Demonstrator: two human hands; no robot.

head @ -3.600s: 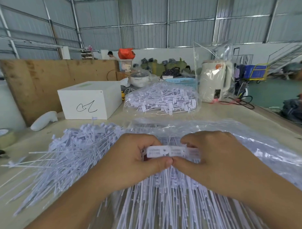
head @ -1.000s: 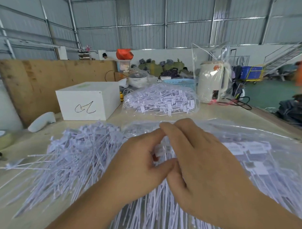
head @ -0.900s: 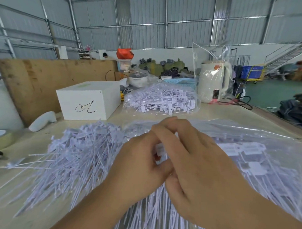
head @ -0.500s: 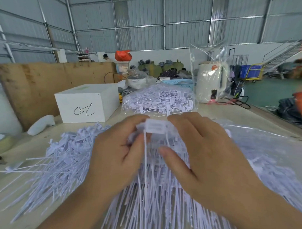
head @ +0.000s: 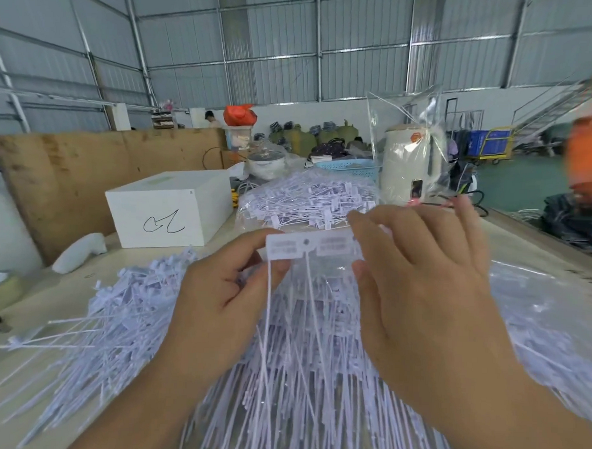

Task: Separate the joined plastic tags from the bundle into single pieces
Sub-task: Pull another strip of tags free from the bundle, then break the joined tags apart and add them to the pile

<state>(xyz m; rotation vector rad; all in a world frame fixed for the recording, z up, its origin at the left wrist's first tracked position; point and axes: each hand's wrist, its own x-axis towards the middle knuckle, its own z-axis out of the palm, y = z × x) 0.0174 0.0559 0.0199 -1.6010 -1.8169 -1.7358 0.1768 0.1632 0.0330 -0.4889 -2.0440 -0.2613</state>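
I hold a strip of joined white plastic tags (head: 307,246) up in front of me, its thin tails hanging down. My left hand (head: 224,309) pinches the strip's left end between thumb and fingers. My right hand (head: 420,282) grips the right end, with its outer fingers spread. Below lies a bundle of tags in a clear plastic bag (head: 316,376). A loose pile of white tags (head: 110,318) spreads over the table to the left.
A second clear bag of tags (head: 309,201) lies behind my hands. A white box (head: 167,208) stands at the back left, a plywood board (head: 71,172) behind it. A bagged white kettle (head: 407,167) stands at the back right. Tape roll (head: 0,284) at far left.
My hands have lifted a strip of joined tags out of the bundle and moved apart along it. One second ago they were pressed together low over the bag.
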